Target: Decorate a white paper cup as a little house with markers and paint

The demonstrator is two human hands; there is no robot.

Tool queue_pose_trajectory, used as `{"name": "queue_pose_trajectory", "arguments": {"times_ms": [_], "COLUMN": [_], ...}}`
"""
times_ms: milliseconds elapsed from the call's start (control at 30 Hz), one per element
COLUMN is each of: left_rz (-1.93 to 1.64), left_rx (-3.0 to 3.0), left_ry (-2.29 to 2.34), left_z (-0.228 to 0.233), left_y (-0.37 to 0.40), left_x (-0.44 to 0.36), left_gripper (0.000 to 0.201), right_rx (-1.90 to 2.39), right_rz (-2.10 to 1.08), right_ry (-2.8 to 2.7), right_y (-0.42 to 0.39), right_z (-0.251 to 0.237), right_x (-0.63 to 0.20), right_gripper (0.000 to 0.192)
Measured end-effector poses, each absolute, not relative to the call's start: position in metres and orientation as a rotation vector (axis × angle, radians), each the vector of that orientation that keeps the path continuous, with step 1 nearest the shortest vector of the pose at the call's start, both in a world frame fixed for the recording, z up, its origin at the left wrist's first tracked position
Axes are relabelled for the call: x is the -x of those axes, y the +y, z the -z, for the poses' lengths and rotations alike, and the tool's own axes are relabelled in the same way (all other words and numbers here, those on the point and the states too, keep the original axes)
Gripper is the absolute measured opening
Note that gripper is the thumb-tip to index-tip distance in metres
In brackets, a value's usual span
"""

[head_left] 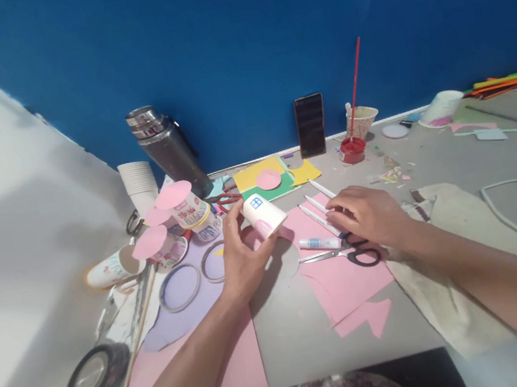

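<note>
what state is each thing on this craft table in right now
paper cup: held tilted in left hand
scissors: lying shut on pink paper
right hand: resting on white pens
flask: upright, capped
phone: leaning on wall, screen dark

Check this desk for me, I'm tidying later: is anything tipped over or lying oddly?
Yes. A paper cup lies on its side at the left, near the upright cups capped with pink discs. Another white cup sits upside down at far right. Paper scraps litter the table.
</note>
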State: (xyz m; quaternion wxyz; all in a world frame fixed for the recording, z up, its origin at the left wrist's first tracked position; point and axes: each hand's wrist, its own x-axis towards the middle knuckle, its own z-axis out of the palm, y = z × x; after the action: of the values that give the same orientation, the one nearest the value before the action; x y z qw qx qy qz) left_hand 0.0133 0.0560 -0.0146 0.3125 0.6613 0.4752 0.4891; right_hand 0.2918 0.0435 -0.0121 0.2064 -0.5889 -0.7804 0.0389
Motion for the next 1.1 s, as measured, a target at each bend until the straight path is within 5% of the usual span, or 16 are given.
{"name": "queue_pose_trajectory", "arguments": {"times_ms": [767,967,1100], "left_rz": [-1.116,-1.190,-1.197], "left_rx": [-2.274,-2.132,-1.975], "left_ry": [1.324,1.306,1.268], "left_z": [0.020,0.016,0.015], "left_y": [0.055,0.055,0.054], "left_x": [-0.013,-0.011,-0.010], "left_gripper": [0.066,0.062,0.070], "right_rx": [1.987,1.924,1.521], "right_rz": [-0.117,-0.205,-0.510], "right_ry": [-2.034,-1.905,-1.619], "right_y": [0.075,0.062,0.045], "right_z": [0.020,0.008,-0.002], "right_x": [-0.306,-0.308,-0.305], "right_gripper": [0.015,0.017,0.020]}}
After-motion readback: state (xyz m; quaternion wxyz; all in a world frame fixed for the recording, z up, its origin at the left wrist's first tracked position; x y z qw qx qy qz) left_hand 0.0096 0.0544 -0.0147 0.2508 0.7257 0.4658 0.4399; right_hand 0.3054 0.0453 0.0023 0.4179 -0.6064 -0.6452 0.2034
